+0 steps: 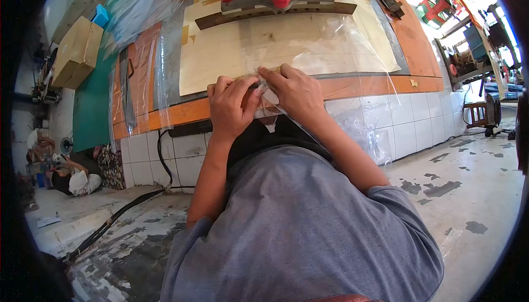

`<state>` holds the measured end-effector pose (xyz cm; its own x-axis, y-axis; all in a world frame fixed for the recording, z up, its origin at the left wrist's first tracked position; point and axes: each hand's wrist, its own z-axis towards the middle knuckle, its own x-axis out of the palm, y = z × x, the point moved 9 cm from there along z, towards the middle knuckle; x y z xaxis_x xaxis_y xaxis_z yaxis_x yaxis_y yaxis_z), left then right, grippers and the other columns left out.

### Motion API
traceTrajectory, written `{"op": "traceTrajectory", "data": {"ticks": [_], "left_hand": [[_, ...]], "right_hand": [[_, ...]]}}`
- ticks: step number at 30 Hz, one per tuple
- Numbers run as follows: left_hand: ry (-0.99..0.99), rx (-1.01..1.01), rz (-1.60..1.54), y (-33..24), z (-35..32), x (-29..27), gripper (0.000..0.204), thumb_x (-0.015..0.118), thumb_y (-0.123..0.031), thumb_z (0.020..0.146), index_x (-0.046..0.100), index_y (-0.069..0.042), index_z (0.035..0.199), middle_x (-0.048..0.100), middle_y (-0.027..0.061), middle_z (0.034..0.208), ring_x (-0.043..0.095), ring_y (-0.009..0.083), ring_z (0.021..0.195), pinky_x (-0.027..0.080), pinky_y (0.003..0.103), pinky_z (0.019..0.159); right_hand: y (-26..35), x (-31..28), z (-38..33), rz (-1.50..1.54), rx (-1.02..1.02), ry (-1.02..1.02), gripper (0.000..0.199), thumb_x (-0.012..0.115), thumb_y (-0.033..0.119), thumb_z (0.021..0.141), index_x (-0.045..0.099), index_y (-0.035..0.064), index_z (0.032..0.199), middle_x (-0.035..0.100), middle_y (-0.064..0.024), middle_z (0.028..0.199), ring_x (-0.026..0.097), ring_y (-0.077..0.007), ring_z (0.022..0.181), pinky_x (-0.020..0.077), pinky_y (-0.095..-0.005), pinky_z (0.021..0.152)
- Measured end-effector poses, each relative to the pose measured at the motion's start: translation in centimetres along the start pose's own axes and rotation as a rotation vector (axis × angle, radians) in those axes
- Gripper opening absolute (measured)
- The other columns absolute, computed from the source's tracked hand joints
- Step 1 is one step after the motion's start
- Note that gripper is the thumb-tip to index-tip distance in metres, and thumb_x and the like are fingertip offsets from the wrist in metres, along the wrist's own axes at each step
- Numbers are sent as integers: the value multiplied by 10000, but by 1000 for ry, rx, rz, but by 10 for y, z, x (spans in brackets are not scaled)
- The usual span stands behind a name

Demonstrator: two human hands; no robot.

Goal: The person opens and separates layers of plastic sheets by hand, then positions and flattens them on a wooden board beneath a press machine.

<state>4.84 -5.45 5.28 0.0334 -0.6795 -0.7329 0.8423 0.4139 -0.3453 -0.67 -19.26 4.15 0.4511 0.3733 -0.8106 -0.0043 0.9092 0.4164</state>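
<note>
The person's left hand (231,106) and right hand (295,93) meet at the near edge of the pale work board (286,43), both pinching the near end of a clear plastic bag (325,49) between fingertips and thumbs. The bag lies flat on the board with its long axis running away from the person, its far end pointing toward the dark bar of the press (275,18) with red knobs. More clear bags (138,71) lie to the left on the orange-edged bench (419,54), well apart from the hands.
</note>
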Motion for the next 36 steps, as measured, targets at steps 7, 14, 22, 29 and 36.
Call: {"op": "traceTrajectory", "data": {"ticks": [7, 14, 22, 29, 36], "left_hand": [[-19, 3, -18, -2, 1, -2, 222, 698, -307, 971, 746, -145, 1114, 772, -5, 1031, 594, 226, 938, 385, 382, 875], [-31, 6, -53, -1, 1, -4, 223, 696, -311, 977, 746, -144, 1115, 763, 5, 1027, 581, 221, 952, 383, 390, 874], [96, -86, -144, 21, 41, 6, 280, 654, -281, 1013, 721, -87, 1203, 742, 73, 1201, 640, 285, 1096, 425, 463, 963], [208, -35, 141, 66, 66, 74, 549, 554, -358, 1062, 515, -82, 1535, 499, 136, 1598, 450, 326, 1489, 280, 614, 1231], [251, -52, 148, 62, 67, 73, 567, 525, -399, 1069, 510, -73, 1532, 491, 124, 1605, 421, 316, 1509, 274, 644, 1222]], "right_hand": [[1, -3, 1, -19, 3, 0, 374, 697, 229, 929, 723, 239, 1302, 611, -67, 875, 682, -290, 787, 541, -431, 658], [1, 0, 0, -27, 5, 8, 366, 694, 230, 930, 728, 233, 1294, 607, -74, 874, 683, -297, 791, 538, -434, 660], [3, -3, 1, -61, -2, 5, 377, 698, 197, 914, 724, 233, 1288, 612, -74, 878, 690, -290, 795, 546, -429, 653], [5, 0, 2, -41, -3, 18, 358, 710, 217, 918, 739, 243, 1274, 589, -72, 854, 674, -288, 775, 536, -430, 662], [0, 1, 1, -47, -3, 0, 358, 711, 227, 926, 737, 254, 1282, 587, -62, 849, 668, -280, 756, 536, -429, 642]]}}
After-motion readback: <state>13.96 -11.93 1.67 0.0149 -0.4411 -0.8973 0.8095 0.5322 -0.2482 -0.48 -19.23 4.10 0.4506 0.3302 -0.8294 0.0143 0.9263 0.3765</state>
